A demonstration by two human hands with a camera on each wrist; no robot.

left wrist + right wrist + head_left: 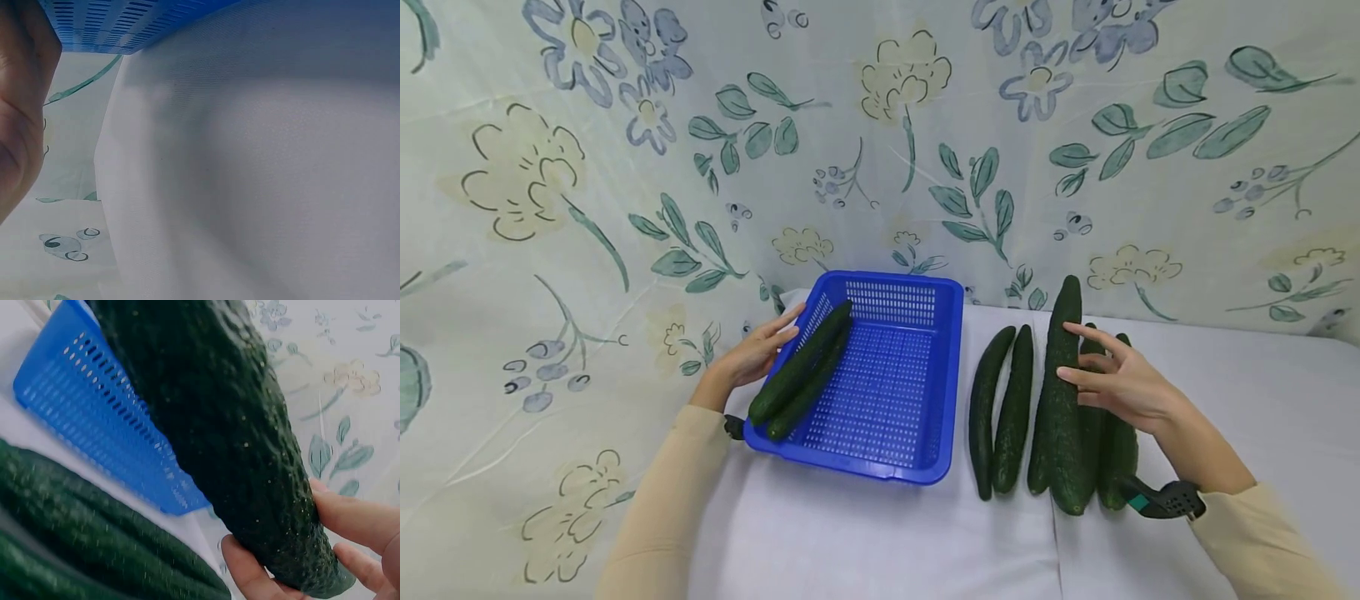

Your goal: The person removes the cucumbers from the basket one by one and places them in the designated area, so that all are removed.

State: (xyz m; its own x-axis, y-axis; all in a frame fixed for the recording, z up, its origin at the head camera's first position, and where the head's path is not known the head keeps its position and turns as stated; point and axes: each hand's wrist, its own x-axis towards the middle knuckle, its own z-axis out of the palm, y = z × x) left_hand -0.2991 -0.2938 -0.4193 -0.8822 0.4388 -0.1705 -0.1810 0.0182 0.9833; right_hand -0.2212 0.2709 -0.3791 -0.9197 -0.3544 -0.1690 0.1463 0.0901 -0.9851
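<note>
My right hand [1123, 379] grips a long dark green cucumber [1063, 417] near its far end. In the right wrist view the thumb and fingers close around the bumpy end of this cucumber [219, 437], which lies above the others. My left hand [758, 348] rests its extended fingers against the outer left side of a blue plastic basket [957, 375]. Inside, along the left wall, two cucumbers [801, 367] lie side by side. In the left wrist view, part of the left hand [22, 106] shows beside the perforated basket wall [119, 25].
Two cucumbers, a curved one [988, 408] and a straighter one [1015, 408], lie right of the basket. More cucumbers [1120, 458] lie partly hidden beneath the held one and the right hand. White cloth [880, 533] covers the table, with a floral curtain [865, 150] behind.
</note>
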